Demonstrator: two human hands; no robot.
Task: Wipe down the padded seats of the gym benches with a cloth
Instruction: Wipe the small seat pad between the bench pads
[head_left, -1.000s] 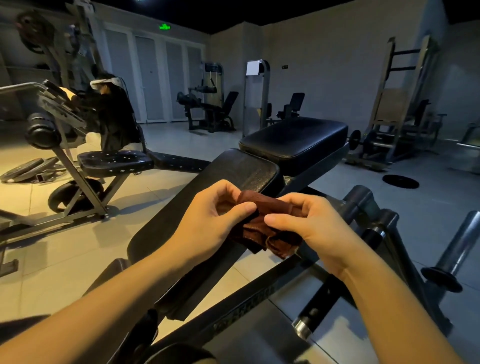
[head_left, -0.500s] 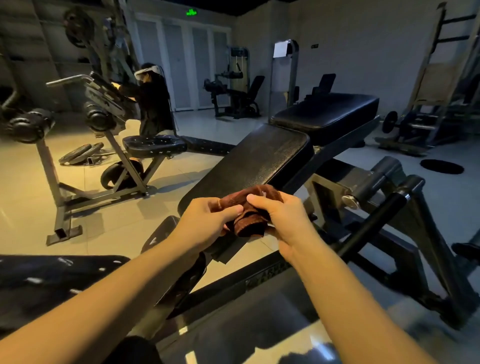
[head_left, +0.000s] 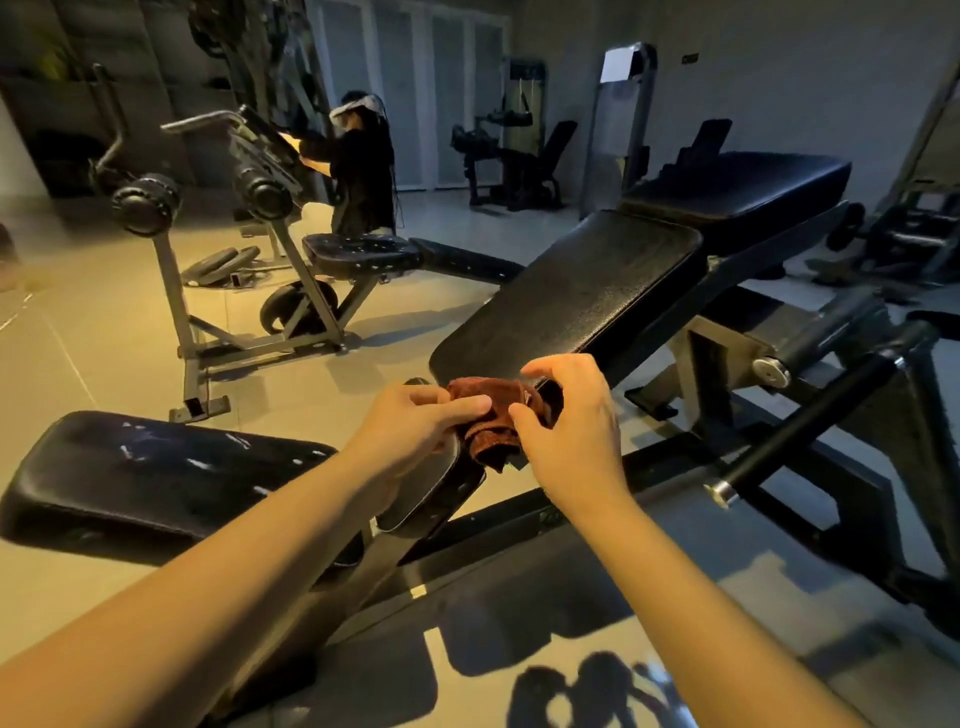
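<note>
We held the brown cloth (head_left: 493, 441) bunched just above the bench's small seat pad (head_left: 431, 499). Our left grip (head_left: 415, 423) pinched one edge and our right grip (head_left: 571, 415) pinched the other, likely folding it into a wad for wiping the inclined back pad (head_left: 576, 291).

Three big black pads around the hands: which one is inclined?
The middle pad, sloping up to the right from behind the cloth. The scuffed pad at lower left and the thick pad at upper right lie flat.
</note>
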